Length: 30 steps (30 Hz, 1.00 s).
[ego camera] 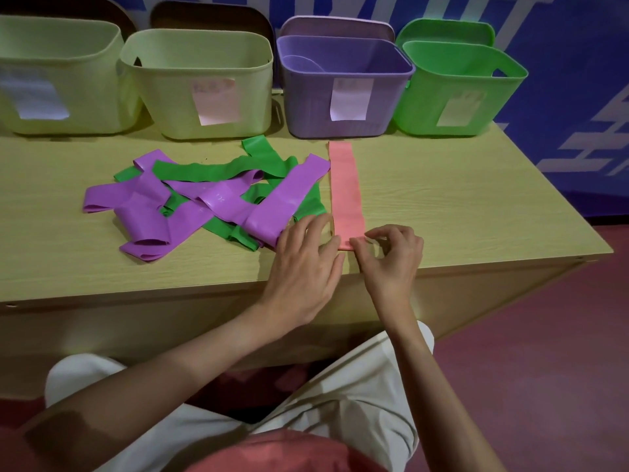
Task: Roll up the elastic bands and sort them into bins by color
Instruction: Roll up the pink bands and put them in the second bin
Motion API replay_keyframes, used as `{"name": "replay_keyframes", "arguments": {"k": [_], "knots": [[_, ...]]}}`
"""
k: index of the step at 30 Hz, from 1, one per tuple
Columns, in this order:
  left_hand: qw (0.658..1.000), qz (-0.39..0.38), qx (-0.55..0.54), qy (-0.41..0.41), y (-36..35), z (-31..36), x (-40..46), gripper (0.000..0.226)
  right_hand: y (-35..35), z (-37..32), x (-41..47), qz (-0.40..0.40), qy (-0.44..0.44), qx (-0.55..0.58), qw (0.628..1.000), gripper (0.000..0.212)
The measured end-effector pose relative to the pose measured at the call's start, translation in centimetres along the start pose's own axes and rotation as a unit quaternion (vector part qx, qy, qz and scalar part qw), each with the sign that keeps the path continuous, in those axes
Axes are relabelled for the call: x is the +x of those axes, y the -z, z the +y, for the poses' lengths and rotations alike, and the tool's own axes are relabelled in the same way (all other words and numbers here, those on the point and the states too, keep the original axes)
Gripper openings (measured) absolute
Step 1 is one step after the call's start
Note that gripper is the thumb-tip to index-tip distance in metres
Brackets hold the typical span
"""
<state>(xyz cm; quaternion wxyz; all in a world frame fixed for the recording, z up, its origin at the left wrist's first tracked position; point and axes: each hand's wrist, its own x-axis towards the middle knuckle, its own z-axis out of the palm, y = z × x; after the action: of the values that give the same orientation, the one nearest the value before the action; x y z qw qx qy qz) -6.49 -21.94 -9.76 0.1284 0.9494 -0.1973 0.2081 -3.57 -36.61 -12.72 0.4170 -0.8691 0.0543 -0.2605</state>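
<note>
Pink band (344,192) flat on tabletop (476,206), right of purple/green pile (211,202). Both hands' grip pinching near end: left hand (306,264), right hand (391,257). Risk: roll starts skewed, springs open if pinch slips.

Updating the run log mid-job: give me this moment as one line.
step: starting roll | pink band flat on table | left hand, right hand pinching its near end | purple/green pile unsorted
</note>
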Motion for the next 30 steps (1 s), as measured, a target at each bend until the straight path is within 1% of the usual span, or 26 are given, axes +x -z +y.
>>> {"name": "replay_keyframes", "arguments": {"k": [2, 4, 8, 12, 17, 20, 22, 25, 30], "knots": [[0.998, 0.052, -0.032, -0.023, -0.3, -0.3, 0.4, 0.021, -0.1, 0.1, 0.3, -0.002, -0.009, -0.005, 1.000, 0.024], [0.996, 0.060, -0.051, -0.037, -0.8, -0.5, 0.9, 0.011, -0.1, 0.1, 0.5, -0.003, -0.011, -0.008, 1.000, 0.025], [0.997, 0.027, -0.065, -0.031, -1.9, -1.0, 1.4, 0.015, -0.2, 0.2, 0.8, -0.009, -0.013, -0.003, 1.000, 0.026], [0.997, 0.018, -0.068, -0.020, -2.2, -1.1, 1.7, 0.014, -0.2, -0.3, 1.1, -0.011, -0.005, -0.008, 1.000, 0.024], [0.998, 0.002, -0.064, -0.019, -2.1, -1.0, 2.3, 0.010, 0.3, -0.4, 0.1, -0.016, 0.069, -0.004, 0.998, 0.017], [0.997, -0.015, -0.066, -0.027, -1.8, -1.2, 2.5, 0.011, 0.9, 0.5, -0.1, -0.050, 0.142, -0.019, 0.988, 0.011], [0.995, -0.031, -0.095, -0.024, -1.6, -1.3, 2.6, 0.012, 1.3, 0.9, -0.1, -0.079, 0.167, -0.024, 0.982, 0.006], [0.982, -0.070, -0.173, 0.016, -1.0, -1.3, 2.9, 0.016, 1.9, 1.1, 0.2, -0.110, 0.156, -0.013, 0.982, 0.009], [0.942, -0.141, -0.295, 0.081, 1.0, -1.6, 2.9, 0.011, 3.3, 0.7, 0.1, -0.165, 0.163, 0.004, 0.973, 0.009]]}}
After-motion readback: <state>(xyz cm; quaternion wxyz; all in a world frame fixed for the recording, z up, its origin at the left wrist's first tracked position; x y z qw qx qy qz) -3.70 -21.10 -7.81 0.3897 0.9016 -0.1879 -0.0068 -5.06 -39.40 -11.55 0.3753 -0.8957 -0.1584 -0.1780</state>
